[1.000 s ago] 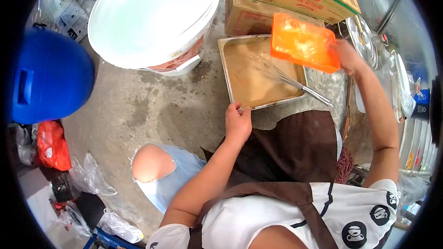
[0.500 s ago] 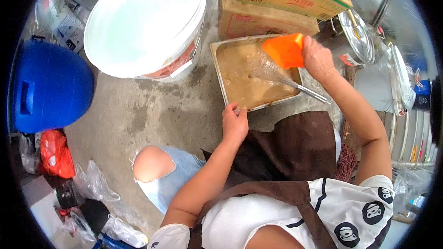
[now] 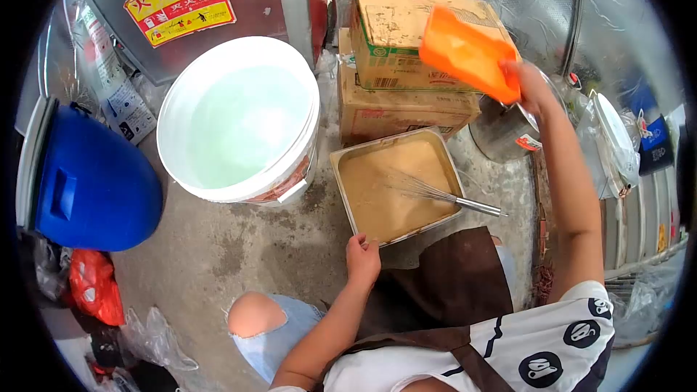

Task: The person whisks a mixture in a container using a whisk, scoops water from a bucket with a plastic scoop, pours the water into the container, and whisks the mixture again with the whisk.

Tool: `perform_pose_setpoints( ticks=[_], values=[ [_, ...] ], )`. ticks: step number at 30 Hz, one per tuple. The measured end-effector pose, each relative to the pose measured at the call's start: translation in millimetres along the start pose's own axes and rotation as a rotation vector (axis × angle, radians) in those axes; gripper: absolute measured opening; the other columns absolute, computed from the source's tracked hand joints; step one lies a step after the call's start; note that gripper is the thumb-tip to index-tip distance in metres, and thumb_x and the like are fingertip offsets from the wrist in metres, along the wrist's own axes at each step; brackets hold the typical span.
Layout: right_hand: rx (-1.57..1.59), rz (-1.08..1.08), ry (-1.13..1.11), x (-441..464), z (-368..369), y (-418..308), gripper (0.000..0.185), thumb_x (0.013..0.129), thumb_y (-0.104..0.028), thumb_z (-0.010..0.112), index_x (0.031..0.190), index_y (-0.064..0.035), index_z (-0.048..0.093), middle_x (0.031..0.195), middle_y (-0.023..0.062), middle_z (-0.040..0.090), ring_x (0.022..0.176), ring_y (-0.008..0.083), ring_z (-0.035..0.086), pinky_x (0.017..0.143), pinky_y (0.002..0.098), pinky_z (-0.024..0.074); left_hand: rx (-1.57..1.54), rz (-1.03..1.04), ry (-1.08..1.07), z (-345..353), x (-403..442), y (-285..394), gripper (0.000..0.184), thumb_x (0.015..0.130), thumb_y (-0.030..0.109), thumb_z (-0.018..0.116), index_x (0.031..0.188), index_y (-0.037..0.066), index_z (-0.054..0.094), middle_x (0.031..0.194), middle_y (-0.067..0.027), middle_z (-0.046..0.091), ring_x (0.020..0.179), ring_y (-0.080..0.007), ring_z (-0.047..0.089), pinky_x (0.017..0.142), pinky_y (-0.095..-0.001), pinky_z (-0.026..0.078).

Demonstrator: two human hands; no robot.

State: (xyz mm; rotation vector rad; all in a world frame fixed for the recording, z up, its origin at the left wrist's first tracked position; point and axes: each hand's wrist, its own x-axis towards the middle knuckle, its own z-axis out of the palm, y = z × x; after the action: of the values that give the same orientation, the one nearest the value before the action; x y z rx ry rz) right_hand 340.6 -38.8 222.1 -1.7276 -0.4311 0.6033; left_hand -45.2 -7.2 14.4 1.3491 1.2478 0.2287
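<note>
Left hand (image 3: 363, 258) pinches the rectangular pan (image 3: 344, 193) at its near left corner (a wire whisk (image 3: 446, 195) leans inside); right hand (image 3: 531, 88), far right, clamps an orange scoop (image 3: 468, 52).

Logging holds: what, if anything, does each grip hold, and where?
Right grip: orange scoop, by its right end. Left grip: tray, at its near-left corner.

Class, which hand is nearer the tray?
Left. The left hand holds the tray at its near corner; the right hand, holding the scoop, is raised past the far right corner.
</note>
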Motion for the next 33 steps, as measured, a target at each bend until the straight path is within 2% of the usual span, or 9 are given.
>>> perform_pose_setpoints(
  ticks=[1, 5, 7, 10, 12, 14, 19, 26, 33],
  values=[
    [0.017, 0.009, 0.020, 25.4, -4.3, -2.9, 0.021, 0.081, -0.023, 0.054, 0.085, -0.0028, 0.054, 0.063, 0.0046, 0.055, 0.042, 0.0113, 0.049, 0.028, 0.0221, 0.0272, 0.012, 0.003, 0.010, 0.9, 0.7, -1.5, 0.040, 0.080, 0.023, 0.058, 0.108, -0.003, 0.047, 0.106, -0.0178, 0.049, 0.089, -0.0266, 0.053, 0.080, -0.0347, 0.042],
    [0.072, -0.015, -0.064, 62.2, 26.3, -24.5, 0.034, 0.084, -0.032, 0.051, 0.099, -0.0013, 0.051, 0.068, 0.0061, 0.055, 0.045, 0.0129, 0.050, 0.036, 0.0221, 0.0362, 0.019, -0.014, 0.014, 5.9, 11.5, -15.8, 0.040, 0.079, 0.022, 0.057, 0.109, -0.003, 0.046, 0.107, -0.0187, 0.047, 0.093, -0.0281, 0.050, 0.084, -0.0357, 0.040],
    [0.045, -0.111, 0.212, 63.8, 46.1, -26.6, 0.043, 0.084, -0.036, 0.051, 0.106, 0.0009, 0.050, 0.076, 0.0086, 0.057, 0.055, 0.0155, 0.056, 0.045, 0.0237, 0.0439, 0.067, 0.016, 0.054, 5.1, 15.7, -18.8, 0.041, 0.079, 0.021, 0.056, 0.110, -0.003, 0.046, 0.107, -0.0191, 0.047, 0.094, -0.0288, 0.049, 0.085, -0.0359, 0.039],
    [-0.673, -0.786, 0.466, 36.8, 56.3, 9.8, 0.045, 0.084, -0.035, 0.051, 0.106, 0.0043, 0.049, 0.088, 0.0159, 0.061, 0.069, 0.0250, 0.060, 0.062, 0.0343, 0.0478, 0.102, 0.037, 0.106, 2.3, 27.0, -23.1, 0.042, 0.079, 0.020, 0.056, 0.112, -0.003, 0.044, 0.111, -0.0207, 0.044, 0.099, -0.0311, 0.046, 0.088, -0.0367, 0.037],
    [-0.757, -0.601, 0.167, -33.8, 81.2, 39.8, 0.027, 0.085, -0.026, 0.050, 0.098, -0.0024, 0.053, 0.086, 0.0198, 0.058, 0.079, 0.0316, 0.058, 0.071, 0.0368, 0.0455, 0.089, 0.030, 0.117, 4.3, 38.4, -28.1, 0.042, 0.079, 0.019, 0.055, 0.113, -0.003, 0.044, 0.114, -0.0219, 0.043, 0.102, -0.0327, 0.045, 0.089, -0.0372, 0.036],
    [-0.879, -0.454, -0.264, -61.7, 80.1, 118.8, 0.033, 0.081, -0.030, 0.054, 0.100, -0.0020, 0.052, 0.092, 0.0207, 0.057, 0.087, 0.0349, 0.055, 0.075, 0.0421, 0.0432, 0.151, 0.055, 0.162, 6.9, 47.7, -34.2, 0.042, 0.080, 0.019, 0.054, 0.114, -0.004, 0.043, 0.117, -0.0232, 0.043, 0.107, -0.0346, 0.044, 0.090, -0.0383, 0.035],
    [-1.351, -0.470, -0.579, -78.6, 69.8, 264.7, 0.054, 0.076, -0.030, 0.059, 0.116, 0.0006, 0.041, 0.097, 0.0189, 0.056, 0.086, 0.0360, 0.055, 0.076, 0.0435, 0.0441, 0.100, -0.059, 0.057, 11.7, 41.4, -13.3, 0.044, 0.083, 0.021, 0.050, 0.119, -0.001, 0.039, 0.115, -0.0221, 0.047, 0.109, -0.0354, 0.044, 0.091, -0.0391, 0.035],
    [-1.450, -0.263, -0.562, -80.5, 87.4, 271.4, 0.059, 0.076, -0.025, 0.057, 0.125, -0.0038, 0.031, 0.090, 0.0210, 0.056, 0.083, 0.0351, 0.057, 0.073, 0.0437, 0.0452, 0.241, 0.013, 0.149, 15.7, 45.2, -19.3, 0.037, 0.080, 0.007, 0.046, 0.116, 0.000, 0.043, 0.110, -0.0223, 0.048, 0.103, -0.0370, 0.046, 0.087, -0.0408, 0.038],
    [-1.406, -0.194, -0.709, -57.1, 128.7, 211.0, 0.036, 0.079, -0.027, 0.057, 0.101, 0.0004, 0.051, 0.090, 0.0216, 0.059, 0.084, 0.0367, 0.058, 0.074, 0.0436, 0.0446, 0.291, 0.029, 0.123, 9.6, 48.5, -19.3, 0.033, 0.079, 0.004, 0.045, 0.113, 0.002, 0.046, 0.100, -0.0214, 0.049, 0.097, -0.0370, 0.048, 0.083, -0.0419, 0.040]
  ],
)
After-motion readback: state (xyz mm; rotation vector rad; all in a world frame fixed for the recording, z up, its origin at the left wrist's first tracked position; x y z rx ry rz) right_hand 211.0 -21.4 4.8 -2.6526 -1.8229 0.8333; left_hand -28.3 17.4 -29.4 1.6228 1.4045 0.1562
